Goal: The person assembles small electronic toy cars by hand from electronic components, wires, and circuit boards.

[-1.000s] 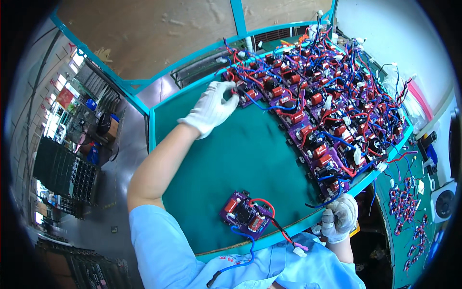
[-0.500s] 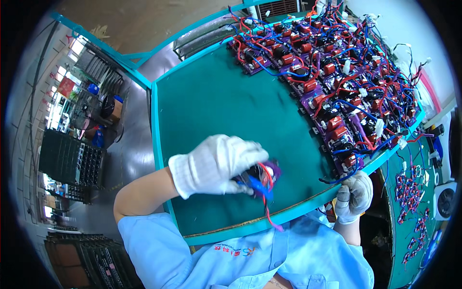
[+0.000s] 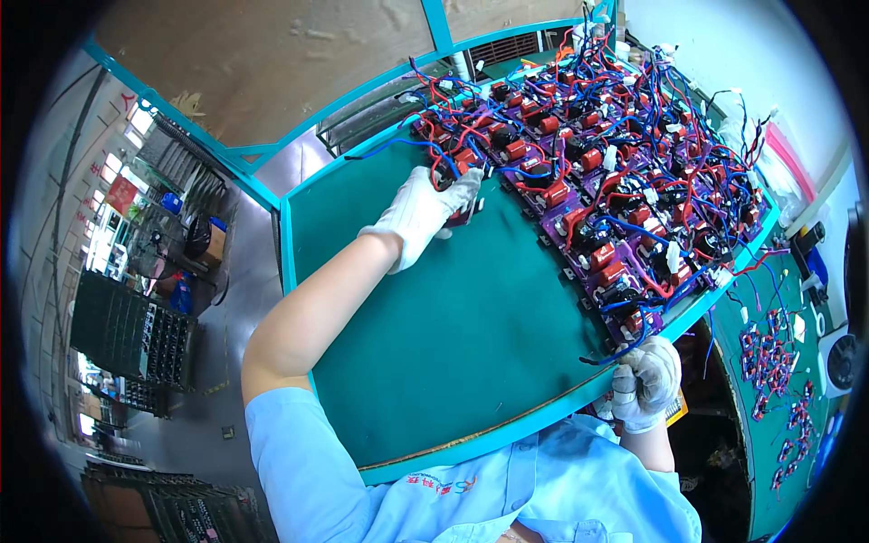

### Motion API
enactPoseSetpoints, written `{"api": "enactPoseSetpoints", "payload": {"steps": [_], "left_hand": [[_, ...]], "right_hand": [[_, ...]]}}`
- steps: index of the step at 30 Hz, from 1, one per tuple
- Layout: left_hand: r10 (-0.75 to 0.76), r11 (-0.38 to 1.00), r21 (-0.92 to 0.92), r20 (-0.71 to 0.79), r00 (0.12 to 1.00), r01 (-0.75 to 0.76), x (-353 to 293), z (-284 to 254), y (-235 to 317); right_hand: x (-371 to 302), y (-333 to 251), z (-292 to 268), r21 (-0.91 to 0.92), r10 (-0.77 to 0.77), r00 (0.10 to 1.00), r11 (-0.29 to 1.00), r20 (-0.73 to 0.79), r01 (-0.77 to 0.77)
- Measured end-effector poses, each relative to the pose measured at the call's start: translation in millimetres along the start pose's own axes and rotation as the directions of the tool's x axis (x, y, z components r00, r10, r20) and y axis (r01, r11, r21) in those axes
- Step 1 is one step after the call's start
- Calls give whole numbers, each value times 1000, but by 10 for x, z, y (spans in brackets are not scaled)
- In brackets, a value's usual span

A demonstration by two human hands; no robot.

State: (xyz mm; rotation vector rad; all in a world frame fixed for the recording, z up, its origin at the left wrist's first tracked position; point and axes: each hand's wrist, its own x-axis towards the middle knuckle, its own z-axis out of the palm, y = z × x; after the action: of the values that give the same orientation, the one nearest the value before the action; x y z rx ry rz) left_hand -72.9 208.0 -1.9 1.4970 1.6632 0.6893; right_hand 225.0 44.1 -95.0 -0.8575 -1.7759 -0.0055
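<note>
My left hand [image 3: 425, 215], in a white glove, reaches far over the green tabletop [image 3: 434, 353]. Its fingers are closed around a purple circuit board [image 3: 463, 216], mostly hidden by the glove, beside the end of a packed group of similar boards [image 3: 593, 161]. These carry red and black components and tangled red, blue and purple wires. My right hand [image 3: 649, 376], also gloved, is curled at the near teal rim [image 3: 543, 418], just below the closest board and a loose blue wire [image 3: 602, 360]. Whatever lies inside its fingers is hidden.
A second green surface [image 3: 756, 480] at the right bears small wired parts [image 3: 769, 357]. A round fan-like device [image 3: 842, 362] stands at its far side. Dark racks [image 3: 122, 308] line the floor at left. A brown panel in a teal frame [image 3: 272, 72] lies beyond the table.
My left hand has carried the circuit board from the near middle of the table away to the end of the board rows. My right hand stays at the rim; the view has shifted slightly.
</note>
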Motion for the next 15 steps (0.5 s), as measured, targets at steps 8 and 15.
{"api": "enactPoseSetpoints", "payload": {"steps": [8,15], "left_hand": [[19,992,-123,51,999,-13,-141,11,-129],[2,961,-277,104,995,27,-240,-51,-342]], "right_hand": [[-12,28,-24,23,2,1000,1000,-27,-1],[-4,57,-43,43,-14,999,999,31,12]]}}
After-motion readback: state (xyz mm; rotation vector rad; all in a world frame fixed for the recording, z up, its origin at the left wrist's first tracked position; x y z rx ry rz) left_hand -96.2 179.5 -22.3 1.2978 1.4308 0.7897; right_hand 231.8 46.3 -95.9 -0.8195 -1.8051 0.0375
